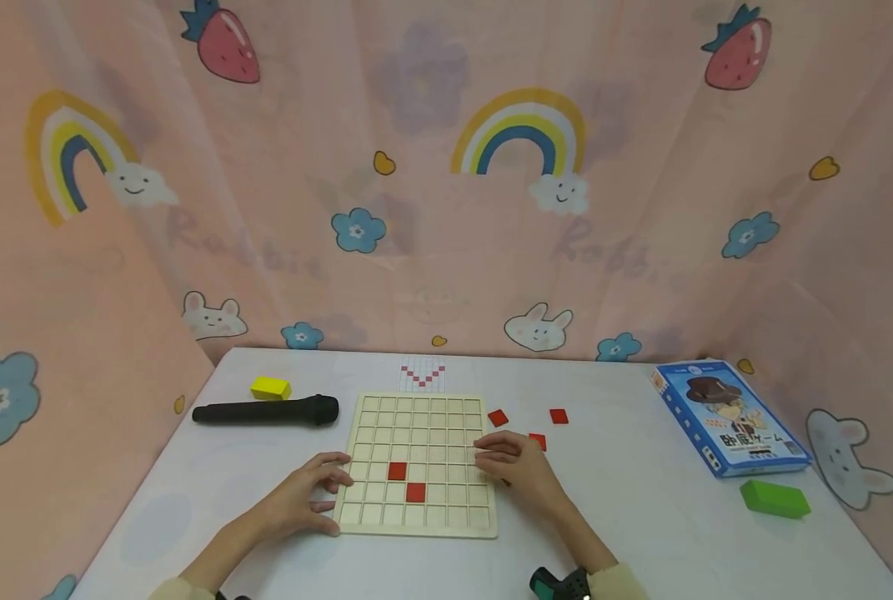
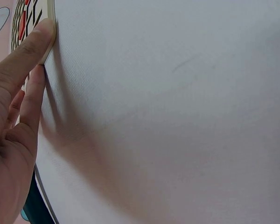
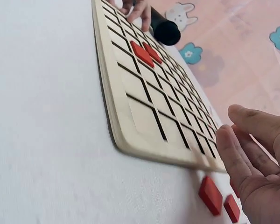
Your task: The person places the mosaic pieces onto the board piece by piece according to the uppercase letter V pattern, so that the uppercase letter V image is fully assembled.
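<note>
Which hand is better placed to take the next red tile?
Probably the right hand: the loose red tiles lie just beside it, right of the wooden grid board. The left hand touches the board's far left edge.

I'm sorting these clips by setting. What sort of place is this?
Probably a tabletop booth set up for play or recording: a white table closed in by pink cartoon-print cloth, with a wooden grid board, red tiles and a game box.
</note>
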`<state>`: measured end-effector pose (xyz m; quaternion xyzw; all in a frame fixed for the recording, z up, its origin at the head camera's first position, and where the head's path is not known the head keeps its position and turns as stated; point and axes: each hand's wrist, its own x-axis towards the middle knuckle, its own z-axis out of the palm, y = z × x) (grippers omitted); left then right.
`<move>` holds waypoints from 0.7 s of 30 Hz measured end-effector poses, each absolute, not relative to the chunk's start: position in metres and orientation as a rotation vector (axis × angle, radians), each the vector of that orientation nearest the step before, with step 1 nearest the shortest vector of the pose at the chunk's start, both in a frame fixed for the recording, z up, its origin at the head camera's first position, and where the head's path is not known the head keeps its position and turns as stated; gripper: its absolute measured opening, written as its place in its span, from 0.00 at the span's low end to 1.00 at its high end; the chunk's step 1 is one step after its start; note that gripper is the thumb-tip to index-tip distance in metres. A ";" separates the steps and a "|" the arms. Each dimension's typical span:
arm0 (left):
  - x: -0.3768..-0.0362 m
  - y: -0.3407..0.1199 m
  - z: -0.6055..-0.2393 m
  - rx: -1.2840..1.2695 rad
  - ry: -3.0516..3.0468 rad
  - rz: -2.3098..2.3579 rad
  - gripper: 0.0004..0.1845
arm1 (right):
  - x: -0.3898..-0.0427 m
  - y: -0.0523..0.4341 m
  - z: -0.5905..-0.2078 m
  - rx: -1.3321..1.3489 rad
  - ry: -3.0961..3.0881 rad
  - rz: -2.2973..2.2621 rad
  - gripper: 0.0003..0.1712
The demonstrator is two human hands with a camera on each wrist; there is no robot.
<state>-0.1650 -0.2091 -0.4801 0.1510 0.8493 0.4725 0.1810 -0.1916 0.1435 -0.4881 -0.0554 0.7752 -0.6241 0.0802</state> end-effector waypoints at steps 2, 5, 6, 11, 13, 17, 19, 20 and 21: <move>-0.165 -0.209 -0.480 0.429 2.397 1.336 0.29 | -0.192 0.158 -0.488 -0.123 2.349 -1.852 0.16; -0.165 -0.209 -0.481 0.433 2.401 1.333 0.29 | -0.191 0.179 -0.488 -0.078 2.390 -1.840 0.17; -0.165 -0.209 -0.481 0.429 2.399 1.336 0.29 | -0.190 0.185 -0.488 -0.074 2.403 -1.839 0.17; -0.165 -0.209 -0.479 0.428 2.405 1.332 0.29 | -0.186 0.204 -0.491 -0.169 2.463 -1.765 0.17; -0.165 -0.208 -0.479 0.426 2.408 1.333 0.29 | -0.185 0.207 -0.493 -0.225 2.479 -1.716 0.17; -0.165 -0.207 -0.480 0.421 2.410 1.334 0.29 | -0.184 0.207 -0.497 -0.285 2.468 -1.653 0.17; -0.165 -0.208 -0.481 0.421 2.407 1.336 0.29 | -0.183 0.206 -0.498 -0.305 2.438 -1.639 0.18; -0.165 -0.208 -0.481 0.423 2.405 1.339 0.29 | -0.182 0.205 -0.498 -0.307 2.422 -1.637 0.19; -0.166 -0.208 -0.481 0.426 2.406 1.339 0.29 | -0.182 0.204 -0.498 -0.314 2.412 -1.635 0.19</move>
